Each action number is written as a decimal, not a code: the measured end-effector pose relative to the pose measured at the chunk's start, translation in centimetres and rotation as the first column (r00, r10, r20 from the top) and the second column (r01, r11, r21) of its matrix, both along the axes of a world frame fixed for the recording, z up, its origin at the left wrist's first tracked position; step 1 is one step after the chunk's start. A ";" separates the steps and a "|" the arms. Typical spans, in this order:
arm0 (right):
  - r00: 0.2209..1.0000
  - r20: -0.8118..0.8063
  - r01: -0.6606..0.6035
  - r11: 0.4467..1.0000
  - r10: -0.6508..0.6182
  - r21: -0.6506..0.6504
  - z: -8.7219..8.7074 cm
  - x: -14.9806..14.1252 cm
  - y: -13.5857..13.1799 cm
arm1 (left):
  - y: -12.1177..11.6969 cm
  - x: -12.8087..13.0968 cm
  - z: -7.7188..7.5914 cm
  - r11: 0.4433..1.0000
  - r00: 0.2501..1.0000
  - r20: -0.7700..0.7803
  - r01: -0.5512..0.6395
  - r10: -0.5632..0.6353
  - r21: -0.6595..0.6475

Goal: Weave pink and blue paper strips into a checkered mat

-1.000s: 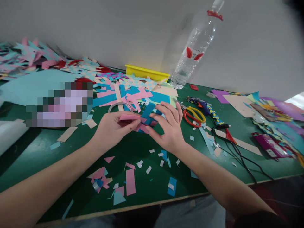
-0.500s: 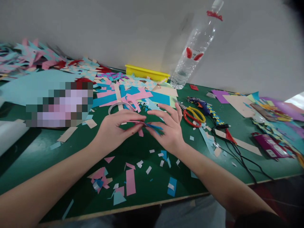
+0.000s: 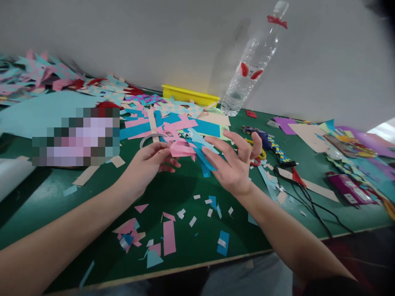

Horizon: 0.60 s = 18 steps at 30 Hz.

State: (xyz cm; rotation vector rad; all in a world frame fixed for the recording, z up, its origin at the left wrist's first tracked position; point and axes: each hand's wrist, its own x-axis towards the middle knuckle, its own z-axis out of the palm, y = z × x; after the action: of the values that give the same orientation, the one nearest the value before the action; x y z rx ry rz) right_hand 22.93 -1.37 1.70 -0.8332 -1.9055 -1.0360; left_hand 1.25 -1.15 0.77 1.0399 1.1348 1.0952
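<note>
My left hand (image 3: 152, 162) pinches a folded pink paper strip (image 3: 182, 149) near its end. Blue paper strips (image 3: 203, 162) adjoin the pink one and reach to my right hand (image 3: 233, 164). Its thumb and index finger lie around the blue strips' right side, while the other fingers are raised and spread. Both hands are above the green table (image 3: 182, 187). Exactly how the pink and blue strips join is hard to make out. Behind my left hand lies a tape roll (image 3: 151, 140), partly hidden.
Paper scraps (image 3: 169, 237) litter the table's front. A plastic bottle (image 3: 249, 65) stands by the wall beside a yellow tray (image 3: 190, 96). Scissors (image 3: 257, 150) are partly behind my right hand. Black cables (image 3: 311, 201) and a purple packet (image 3: 352, 188) lie right.
My hands have moved apart, the right one farther to the right. The pink and blue strips between them have turned, so their broad faces now show. The scissors have become mostly covered.
</note>
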 end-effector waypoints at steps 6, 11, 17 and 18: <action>0.999 0.014 -0.038 0.999 0.038 0.004 0.1 -0.2 -0.3 | 0.0 0.2 -0.6 0.966 0.923 0.303 0.258 -0.238 -0.029; 0.996 0.000 -0.087 0.995 0.087 -0.045 0.2 -0.3 -0.4 | -0.2 0.0 -0.6 0.953 0.924 0.232 0.293 -0.304 0.079; 0.987 -0.130 -0.120 0.971 0.094 -0.207 -0.6 -0.1 -0.3 | -0.6 0.5 -0.1 0.977 0.974 0.083 0.207 -0.210 0.044; 0.983 -0.154 -0.130 0.963 0.095 -0.236 -0.7 -0.1 -0.3 | -0.6 0.5 -0.2 0.980 0.979 0.059 0.193 -0.196 0.053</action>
State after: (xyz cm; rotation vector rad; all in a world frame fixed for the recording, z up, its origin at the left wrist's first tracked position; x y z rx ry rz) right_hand 22.87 -1.68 1.01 -0.8994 -1.9584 -0.6622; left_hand 1.77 -1.79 0.61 1.1204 0.9386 0.9961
